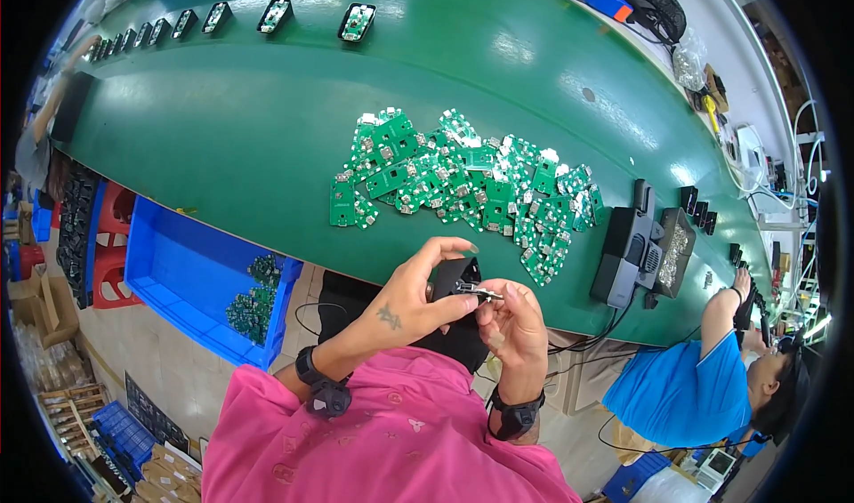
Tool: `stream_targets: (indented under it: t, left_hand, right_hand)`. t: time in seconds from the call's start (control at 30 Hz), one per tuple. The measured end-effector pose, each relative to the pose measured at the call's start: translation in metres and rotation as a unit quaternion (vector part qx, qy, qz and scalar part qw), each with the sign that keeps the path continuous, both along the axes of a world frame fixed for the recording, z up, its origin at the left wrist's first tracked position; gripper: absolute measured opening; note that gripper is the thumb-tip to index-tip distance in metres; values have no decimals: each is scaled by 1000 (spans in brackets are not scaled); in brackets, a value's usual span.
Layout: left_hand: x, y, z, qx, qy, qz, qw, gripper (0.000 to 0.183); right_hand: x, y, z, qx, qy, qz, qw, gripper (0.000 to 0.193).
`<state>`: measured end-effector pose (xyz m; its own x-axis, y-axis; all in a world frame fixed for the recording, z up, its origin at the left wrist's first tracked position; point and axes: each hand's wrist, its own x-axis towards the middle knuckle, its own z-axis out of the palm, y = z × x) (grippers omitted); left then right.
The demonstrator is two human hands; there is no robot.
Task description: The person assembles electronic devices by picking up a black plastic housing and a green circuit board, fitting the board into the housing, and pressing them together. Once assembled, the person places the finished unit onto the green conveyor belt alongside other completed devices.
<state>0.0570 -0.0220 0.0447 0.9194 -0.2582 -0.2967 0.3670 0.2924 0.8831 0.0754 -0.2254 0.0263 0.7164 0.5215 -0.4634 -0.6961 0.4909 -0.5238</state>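
My left hand point(402, 297) is wrapped round a small black plastic housing point(454, 273), held just off the near edge of the green table. My right hand point(514, 323) pinches a small circuit board point(481, 293) at the housing's open side. Part of the board sits between the fingers of both hands, so I cannot tell how far it is inside. Beyond my hands a loose pile of green circuit boards point(471, 174) lies spread over the table.
Along the far left runs a row of black housings with boards in them point(358, 24). A blue bin point(187, 276) holding boards stands at left. To the right are a grey-black device point(627, 258) and a tray of small metal parts point(673, 267). A co-worker in blue point(685, 392) works at right, another person at far left.
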Motion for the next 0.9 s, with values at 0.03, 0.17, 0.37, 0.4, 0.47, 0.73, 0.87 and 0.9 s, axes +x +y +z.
stream_targets:
  t: [0.03,0.17,0.37,0.4,0.47,0.73,0.87,0.9]
  left_hand:
    - [1,-1,-1,-38,-9,28,999,64]
    - [2,2,4,-51,35,17,998,61]
    - [2,2,7,-31,41,55,997,59]
    - [1,3,5,-25,35,48,998,59]
    - [1,3,3,-19,29,41,999,59]
    - [-1,-2,0,39,44,53,997,53]
    - [0,-3,2,69,39,46,996,52]
    - [0,-3,2,70,40,42,996,51]
  right_hand:
    - [0,0,-3,20,16,-12,1000,31]
    - [0,1,-3,40,48,-35,997,34]
    - [-2,1,-4,52,32,-31,998,34]
    - [-2,0,-4,52,32,-31,998,34]
    - [-1,-2,-5,70,38,-18,997,34]
    - [-5,1,-5,22,-17,-48,998,31]
    - [-7,8,1,-62,-66,-62,994,33]
    - [-7,9,0,-61,-66,-62,994,33]
